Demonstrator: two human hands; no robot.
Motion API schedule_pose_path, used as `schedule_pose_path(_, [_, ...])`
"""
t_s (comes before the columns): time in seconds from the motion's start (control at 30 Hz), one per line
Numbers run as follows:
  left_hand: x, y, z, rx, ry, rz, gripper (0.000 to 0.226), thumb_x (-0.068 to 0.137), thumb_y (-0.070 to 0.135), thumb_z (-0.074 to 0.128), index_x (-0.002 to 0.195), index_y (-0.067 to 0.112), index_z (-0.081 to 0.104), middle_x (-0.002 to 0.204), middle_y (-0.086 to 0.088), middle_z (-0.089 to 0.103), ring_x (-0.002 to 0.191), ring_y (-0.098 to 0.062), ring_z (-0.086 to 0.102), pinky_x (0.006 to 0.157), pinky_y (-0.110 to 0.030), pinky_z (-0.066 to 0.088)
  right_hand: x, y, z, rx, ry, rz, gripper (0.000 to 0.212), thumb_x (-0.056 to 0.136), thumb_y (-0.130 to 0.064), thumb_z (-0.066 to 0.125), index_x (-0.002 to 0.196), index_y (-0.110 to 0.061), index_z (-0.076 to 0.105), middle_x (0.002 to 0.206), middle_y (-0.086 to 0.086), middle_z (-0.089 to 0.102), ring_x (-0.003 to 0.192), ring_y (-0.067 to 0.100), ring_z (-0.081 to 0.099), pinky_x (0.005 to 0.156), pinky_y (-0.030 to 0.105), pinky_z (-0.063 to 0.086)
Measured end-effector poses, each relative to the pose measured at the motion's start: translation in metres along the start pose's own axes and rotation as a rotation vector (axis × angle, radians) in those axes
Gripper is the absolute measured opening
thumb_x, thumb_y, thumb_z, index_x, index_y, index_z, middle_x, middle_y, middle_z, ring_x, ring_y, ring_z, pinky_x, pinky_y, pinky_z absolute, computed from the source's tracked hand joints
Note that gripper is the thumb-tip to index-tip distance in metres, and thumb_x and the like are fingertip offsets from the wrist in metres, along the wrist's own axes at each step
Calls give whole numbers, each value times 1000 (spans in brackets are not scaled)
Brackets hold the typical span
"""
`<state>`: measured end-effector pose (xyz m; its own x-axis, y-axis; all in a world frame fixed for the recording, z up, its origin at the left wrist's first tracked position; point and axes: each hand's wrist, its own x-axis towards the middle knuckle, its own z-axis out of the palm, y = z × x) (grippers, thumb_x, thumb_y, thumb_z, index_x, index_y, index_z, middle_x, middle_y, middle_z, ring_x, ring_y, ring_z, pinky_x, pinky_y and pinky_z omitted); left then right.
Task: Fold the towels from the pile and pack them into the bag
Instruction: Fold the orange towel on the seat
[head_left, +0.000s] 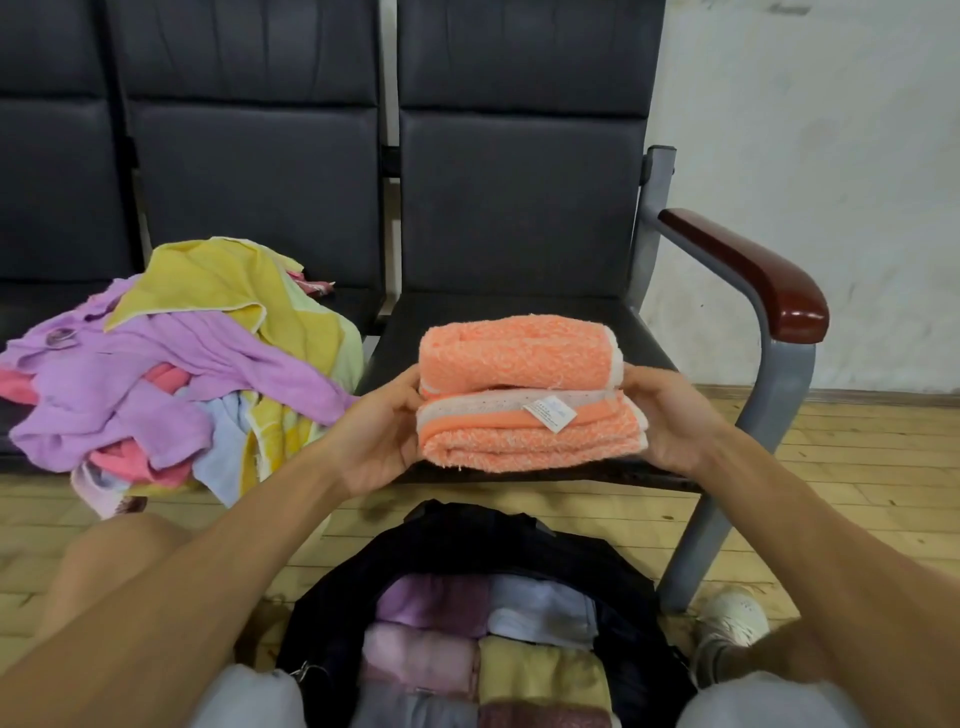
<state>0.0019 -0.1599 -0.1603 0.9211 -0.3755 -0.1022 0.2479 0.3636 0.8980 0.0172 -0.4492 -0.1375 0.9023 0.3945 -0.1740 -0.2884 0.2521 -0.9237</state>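
Head view: left hand (374, 431) and right hand (670, 421) clasp, fingers (402, 387) curled, the ends of a folded fluffy orange towel (530, 395) at 12 o'clock over the black padded seat (519, 312). Open black bag (467, 535) at 6 o'clock holds several folded towels (431, 605); the unfolded purple-yellow-pink towel pile (171, 374) at 9 o'clock waits, so roughly half seems done.
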Motion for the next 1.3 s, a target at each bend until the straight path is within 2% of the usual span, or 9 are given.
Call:
schedule_pose_path(0.17, [2,-2,-5,53,39,-91,32,88,41,48,94,16,67,99,-11,66,90,-25,64,83,-41,50,14,9,1,-8,93,126,66,93,-57,48,133,-5,57,131,20,59,124,41,55,101,56,46])
schedule_pose_path(0.3, [1,-11,-3,219,2,-93,21,84,28,61,65,19,55,71,1,61,69,-18,57,60,-27,48,20,18,13,-121,106,227,61,84,-41,68,128,-1,59,128,17,62,115,33,63,82,43,59])
schedule_pose_path(0.37, [3,-14,-5,241,53,-31,19,73,14,70,74,19,52,87,-3,64,77,-20,62,56,-28,51,20,17,17,-150,92,224,33,88,-20,67,116,-3,66,121,16,65,107,28,66,78,38,59])
schedule_pose_path(0.43, [4,-12,-6,236,129,27,36,67,3,75,93,22,59,114,-9,59,100,-27,62,64,-34,55,20,15,18,-147,84,207,38,85,-10,67,122,-2,63,122,16,67,111,27,66,81,37,59])
schedule_pose_path(0.53, [5,-11,-6,210,244,50,65,67,-2,77,124,20,55,123,-12,58,109,-31,61,71,-36,57,20,13,24,-186,120,181,46,82,-12,70,124,2,60,118,14,69,107,23,68,77,32,59])
schedule_pose_path(0.73, [3,-17,-1,203,364,108,26,84,12,71,109,14,64,105,-5,73,99,-21,70,81,-36,57,14,21,42,-207,286,96,37,96,-40,57,116,-10,65,110,10,72,102,24,68,80,40,56])
schedule_pose_path(0.87, [0,-15,2,203,415,87,21,89,20,67,109,17,63,111,-6,70,104,-23,66,87,-41,56,5,26,54,-284,195,43,48,88,-46,62,120,-11,64,114,11,71,106,25,68,92,43,54])
schedule_pose_path(1.17, [-29,-20,-10,310,373,47,31,94,22,59,124,20,53,117,-5,66,104,-23,64,75,-40,56,-14,60,53,-266,81,232,45,79,1,73,122,-7,63,119,13,69,110,29,66,91,42,56])
schedule_pose_path(1.3, [-47,-34,-17,454,281,-47,26,98,31,54,121,22,47,113,0,65,94,-17,67,67,-38,56,-15,76,43,-251,171,264,33,84,-4,71,116,-4,65,119,17,68,107,32,66,97,47,52])
